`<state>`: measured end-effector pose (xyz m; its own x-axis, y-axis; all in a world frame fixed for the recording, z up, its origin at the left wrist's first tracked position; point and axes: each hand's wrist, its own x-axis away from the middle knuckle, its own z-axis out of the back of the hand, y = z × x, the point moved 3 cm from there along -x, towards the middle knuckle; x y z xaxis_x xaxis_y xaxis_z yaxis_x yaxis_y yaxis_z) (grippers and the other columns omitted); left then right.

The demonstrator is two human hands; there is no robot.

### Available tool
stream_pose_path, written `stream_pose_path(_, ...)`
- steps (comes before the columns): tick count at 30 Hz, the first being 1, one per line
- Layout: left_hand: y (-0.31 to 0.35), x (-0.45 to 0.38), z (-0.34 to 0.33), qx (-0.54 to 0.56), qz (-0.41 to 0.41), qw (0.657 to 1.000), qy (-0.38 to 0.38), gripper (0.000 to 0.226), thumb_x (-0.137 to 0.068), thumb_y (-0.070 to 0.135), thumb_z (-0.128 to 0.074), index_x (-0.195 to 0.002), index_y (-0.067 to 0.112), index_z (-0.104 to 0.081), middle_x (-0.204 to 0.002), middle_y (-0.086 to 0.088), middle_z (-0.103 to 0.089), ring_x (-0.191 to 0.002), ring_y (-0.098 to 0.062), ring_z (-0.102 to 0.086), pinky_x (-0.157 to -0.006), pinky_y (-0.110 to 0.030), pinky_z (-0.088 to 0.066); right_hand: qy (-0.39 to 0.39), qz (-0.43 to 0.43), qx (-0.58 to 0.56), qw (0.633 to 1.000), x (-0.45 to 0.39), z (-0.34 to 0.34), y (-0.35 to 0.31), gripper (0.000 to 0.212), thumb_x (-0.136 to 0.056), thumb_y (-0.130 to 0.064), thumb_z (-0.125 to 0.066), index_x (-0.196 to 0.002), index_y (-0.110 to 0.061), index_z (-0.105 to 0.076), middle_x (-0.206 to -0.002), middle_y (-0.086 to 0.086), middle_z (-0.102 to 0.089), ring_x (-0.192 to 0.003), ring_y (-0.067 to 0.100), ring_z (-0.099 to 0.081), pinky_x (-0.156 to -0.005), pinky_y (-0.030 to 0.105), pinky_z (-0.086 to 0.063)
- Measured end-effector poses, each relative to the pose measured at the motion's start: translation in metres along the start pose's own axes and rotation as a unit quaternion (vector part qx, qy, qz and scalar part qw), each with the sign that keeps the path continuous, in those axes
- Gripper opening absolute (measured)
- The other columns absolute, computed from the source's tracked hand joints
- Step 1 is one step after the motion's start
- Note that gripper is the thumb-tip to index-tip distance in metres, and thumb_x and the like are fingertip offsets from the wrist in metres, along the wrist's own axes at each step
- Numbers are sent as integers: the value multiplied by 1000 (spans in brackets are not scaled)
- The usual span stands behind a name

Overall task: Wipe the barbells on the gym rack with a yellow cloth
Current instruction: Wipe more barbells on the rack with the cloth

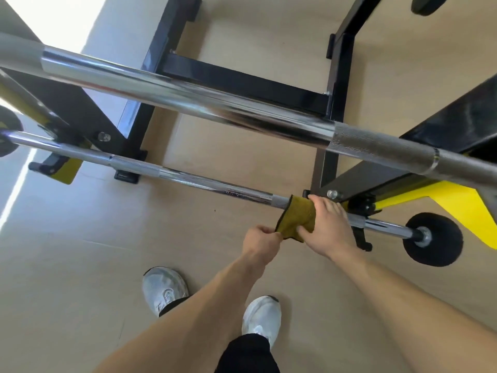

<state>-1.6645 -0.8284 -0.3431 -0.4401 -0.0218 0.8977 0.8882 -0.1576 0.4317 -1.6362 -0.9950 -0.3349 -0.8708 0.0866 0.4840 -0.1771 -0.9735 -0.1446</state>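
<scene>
Pale beige tile floor (80, 265) all over, thin grout lines, slightly glossy. Strong daylight spilling in at the upper left (61, 20), plus a bright streak (16, 195) down the left edge. Soft shadows beneath the black frame feet. No walls or windows actually in view, just floor everywhere. Pretty clean, one tiny dark speck (214, 210) mid-floor.

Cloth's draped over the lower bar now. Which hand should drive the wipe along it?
Right. The right hand lies on top of the yellow cloth, pressing it against the lower barbell. The left hand only pinches the cloth's hanging corner below the bar.
</scene>
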Motion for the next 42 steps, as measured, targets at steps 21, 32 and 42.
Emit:
stream_pose_path(21, 0, -23, 45, 245, 26, 939, -239, 21, -101, 3, -48, -88, 17, -56, -108, -5, -55, -103, -14, -57, -104, -37, -44, -38, 2, 127, 991, -60, -5, -76, 50, -76, -74, -63, -83, -24, -68, -72, 0, -62, -61, 24, -53, -59, 27, -41)
stream_pose_path(32, -8, -56, 78, 387, -1, 888, -249, 40, -95, -2, -50, -132, 9, -60, -129, -7, -65, -123, -23, -58, -104, -38, -45, -152, 85, 42, 984, -81, -6, -143, 44, -78, -67, -68, -75, -23, -69, -68, -2, -68, -63, 16, -65, -55, 30, -54)
stream_pose_path(42, -1, -66, 142, 482, -10, 861, -159, 61, -62, -10, -55, -122, 4, -56, -114, -15, -64, -106, -27, -61, -79, -36, -56, -147, 124, 55, 980, -101, -22, -219, 59, -66, -80, -62, -76, -23, -71, -67, -3, -69, -66, 20, -67, -61, 34, -57)
